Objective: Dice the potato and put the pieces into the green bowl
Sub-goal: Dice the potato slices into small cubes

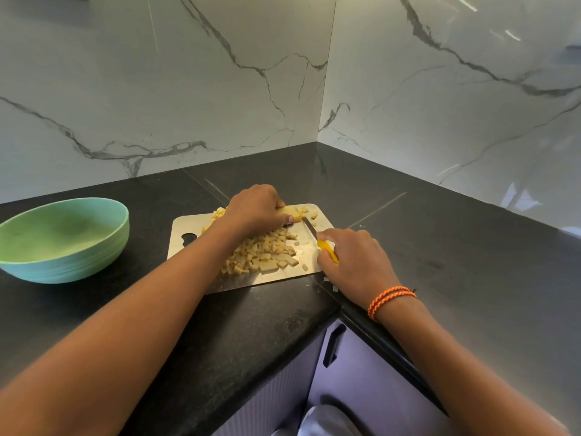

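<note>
Black counter meets marble walls; on the board the left hand curls its fingers down over the uncut potato; the right hand grips the knife, blade beside that piece; dice heaped between; bowl left, holding none.

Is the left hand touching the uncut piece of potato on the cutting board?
Touching. The head view shows the left hand with its fingers curled over the uncut potato piece, holding it down on the cutting board beside the knife.
</note>
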Motion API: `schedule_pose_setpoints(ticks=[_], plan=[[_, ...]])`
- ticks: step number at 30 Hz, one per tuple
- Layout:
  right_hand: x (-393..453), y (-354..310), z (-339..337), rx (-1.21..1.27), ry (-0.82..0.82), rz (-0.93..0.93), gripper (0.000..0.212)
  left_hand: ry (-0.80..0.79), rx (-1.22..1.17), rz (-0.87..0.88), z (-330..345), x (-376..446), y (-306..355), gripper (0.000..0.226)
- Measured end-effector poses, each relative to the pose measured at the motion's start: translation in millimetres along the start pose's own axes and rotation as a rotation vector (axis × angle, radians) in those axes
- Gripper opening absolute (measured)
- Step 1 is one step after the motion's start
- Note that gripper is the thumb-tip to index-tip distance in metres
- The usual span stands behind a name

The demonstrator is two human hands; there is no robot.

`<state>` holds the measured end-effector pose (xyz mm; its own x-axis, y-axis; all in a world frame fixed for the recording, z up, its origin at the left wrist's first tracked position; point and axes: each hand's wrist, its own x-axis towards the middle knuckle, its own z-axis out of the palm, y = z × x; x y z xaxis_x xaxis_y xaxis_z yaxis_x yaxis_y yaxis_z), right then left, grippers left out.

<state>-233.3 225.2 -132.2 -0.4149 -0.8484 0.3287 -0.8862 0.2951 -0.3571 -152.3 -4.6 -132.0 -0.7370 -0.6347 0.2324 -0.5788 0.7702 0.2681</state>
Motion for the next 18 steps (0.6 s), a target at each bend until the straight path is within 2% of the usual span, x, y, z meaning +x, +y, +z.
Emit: schedule_pose_setpoints(ticks=[12,18], plan=[[24.6,-13.4,9.6,0.01,0.113,-0.005,0.044,0.018,-0.063,0.011,0.3,-1.6,0.7,0.052],[40.3,-16.5,18.6,-0.019,0.106,-0.012,0.044,0.007,-0.098,0.01,-0.3,-0.3,-3.1,0.048]])
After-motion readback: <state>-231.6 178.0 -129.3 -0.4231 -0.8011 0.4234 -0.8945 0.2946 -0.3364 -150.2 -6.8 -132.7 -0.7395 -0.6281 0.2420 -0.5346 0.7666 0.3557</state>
